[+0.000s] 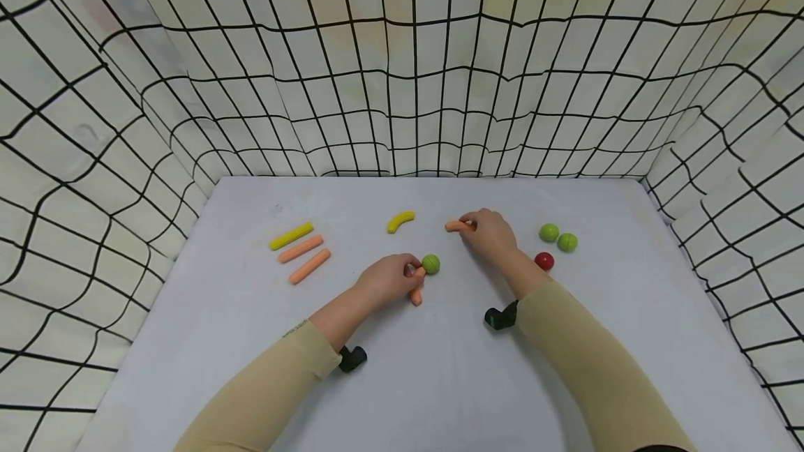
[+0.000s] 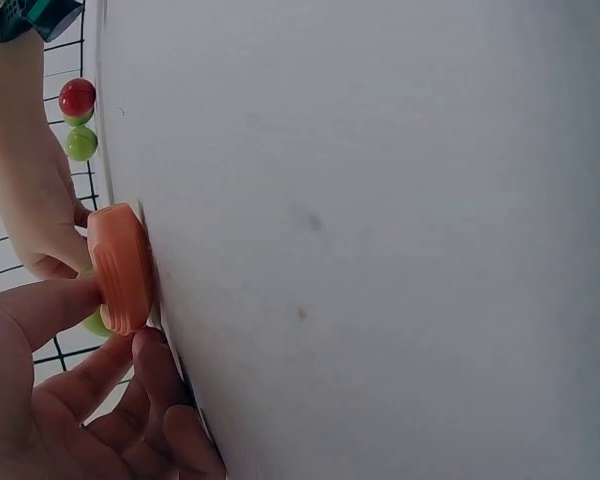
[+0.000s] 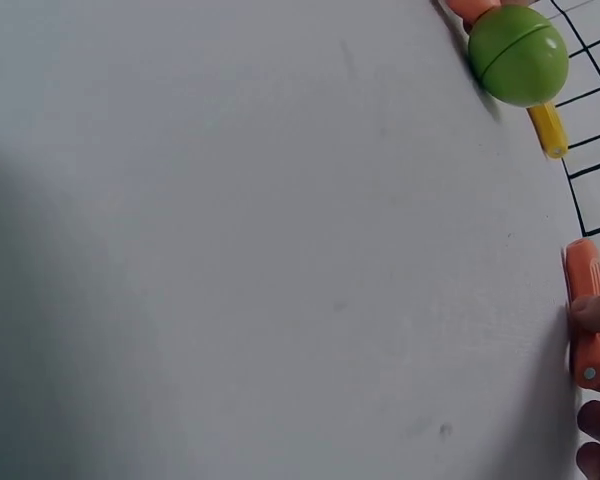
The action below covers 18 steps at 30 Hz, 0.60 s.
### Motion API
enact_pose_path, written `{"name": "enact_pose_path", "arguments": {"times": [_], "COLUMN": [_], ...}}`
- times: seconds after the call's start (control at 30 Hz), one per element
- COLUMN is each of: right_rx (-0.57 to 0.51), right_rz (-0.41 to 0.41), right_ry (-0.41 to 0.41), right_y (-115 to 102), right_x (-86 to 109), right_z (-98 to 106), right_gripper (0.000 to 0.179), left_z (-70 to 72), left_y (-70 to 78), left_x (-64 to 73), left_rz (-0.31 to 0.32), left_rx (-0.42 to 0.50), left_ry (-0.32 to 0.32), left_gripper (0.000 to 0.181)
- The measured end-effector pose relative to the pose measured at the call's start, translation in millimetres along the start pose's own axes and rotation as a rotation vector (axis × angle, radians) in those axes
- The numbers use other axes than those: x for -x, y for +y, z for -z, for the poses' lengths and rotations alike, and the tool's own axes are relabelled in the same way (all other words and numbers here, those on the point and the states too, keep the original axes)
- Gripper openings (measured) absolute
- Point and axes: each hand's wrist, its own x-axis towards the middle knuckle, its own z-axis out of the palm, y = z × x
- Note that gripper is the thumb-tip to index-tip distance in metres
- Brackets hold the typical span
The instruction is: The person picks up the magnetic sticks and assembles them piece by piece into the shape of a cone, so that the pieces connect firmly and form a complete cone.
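Note:
My left hand [image 1: 388, 277] pinches a short orange stick [image 1: 417, 294] between thumb and fingers, near the table's middle. Grooves show on that orange stick [image 2: 122, 265] in the left wrist view. Close by its far end sits a green ball [image 1: 430, 264] with a seam around it; I cannot tell whether they touch. Farther back and to the right, my right hand [image 1: 492, 236] holds another orange stick [image 1: 453, 227]. The right wrist view has the thumb lying on this second orange stick [image 3: 583, 265], which is low over or on the table.
A curved yellow piece [image 1: 400, 221] lies at the back middle. To the left are a straight yellow stick [image 1: 291, 236] and two orange sticks [image 1: 310, 266]. Two green balls [image 1: 549, 232] and a red ball [image 1: 544, 261] sit right of my right forearm. Black netting [image 1: 414, 96] surrounds the white table [image 1: 433, 382].

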Motion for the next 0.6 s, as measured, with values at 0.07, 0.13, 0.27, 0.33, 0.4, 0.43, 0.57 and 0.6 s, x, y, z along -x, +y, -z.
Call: {"name": "enact_pose_path", "arguments": {"times": [0.07,0.13,0.27,0.33,0.4,0.43,0.57,0.6], "right_rx": [0.009,0.023,0.052,0.065,0.076,0.085,0.094,0.093], "right_rz": [0.013,0.027,0.053,0.069,0.086,0.093,0.117,0.120], "right_ry": [-0.005,-0.012,-0.031,-0.035,-0.039,-0.038,-0.038,-0.038], "right_y": [0,0,-2,-2,-3,-3,-6,-6], "right_x": [4.2,8.1,15.2,18.4,22.3,24.4,33.3,35.1], "right_z": [1,2,3,2,2,2,3,3], "right_gripper": [0.042,0.043,0.039,0.037,0.037,0.038,0.037,0.037], "left_z": [0.3,1.0,2.1,2.2,2.0,2.0,1.0,0.6], "left_y": [0.6,0.9,0.9,0.9,0.8,0.8,-0.3,-0.7], "left_x": [0.7,1.5,1.6,1.0,0.2,0.0,-0.4,-0.3], "left_rz": [-0.002,-0.002,0.000,-0.003,-0.008,-0.012,-0.017,-0.017], "left_rx": [0.005,0.011,0.014,0.014,0.015,0.011,-0.002,-0.003], "left_ry": [0.001,0.004,0.002,0.001,0.001,0.002,0.003,0.003], "left_gripper": [0.032,0.031,0.031,0.031,0.031,0.031,0.032,0.031]}}
